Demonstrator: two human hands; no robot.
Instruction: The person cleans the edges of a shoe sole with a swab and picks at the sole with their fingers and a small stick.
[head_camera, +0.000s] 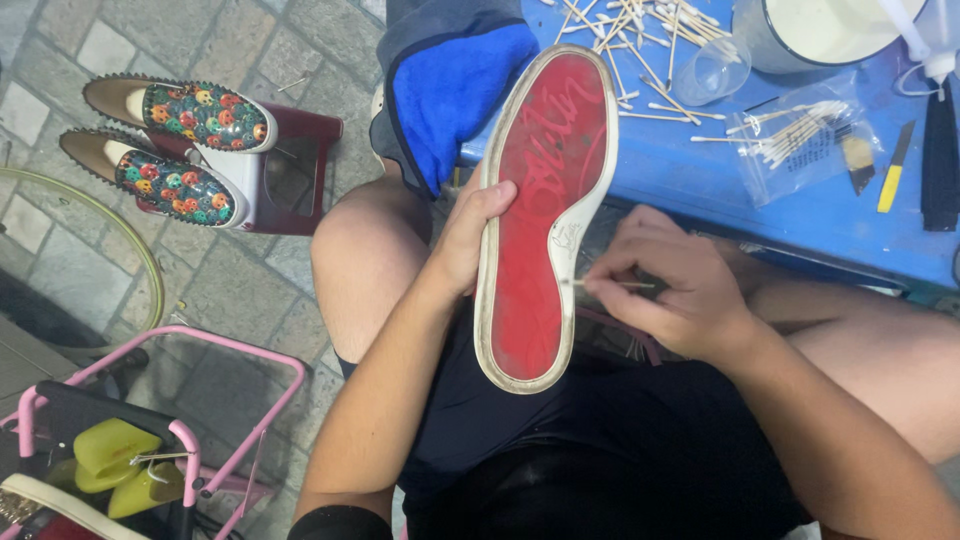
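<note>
a blue surface lies far right, strewn with cotton swabs. over the lap, a red-soled shoe stands sole-up, its left edge gripped by the left hand, fingers wrapped closed on it. the right hand, fingers pinched shut on a thin swab, touches its tip to the sole's right rim.

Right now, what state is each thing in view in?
Shoe: sole up, held upright in the left hand.
Cotton swab: pinched in the right hand, tip against the sole's white edge.
Patterned shoes: a pair, side by side on a dark red stool.
Blue cloth: draped over the blue table edge.
Loose swabs: scattered on the table.
Plastic cup: lying tilted.
</note>
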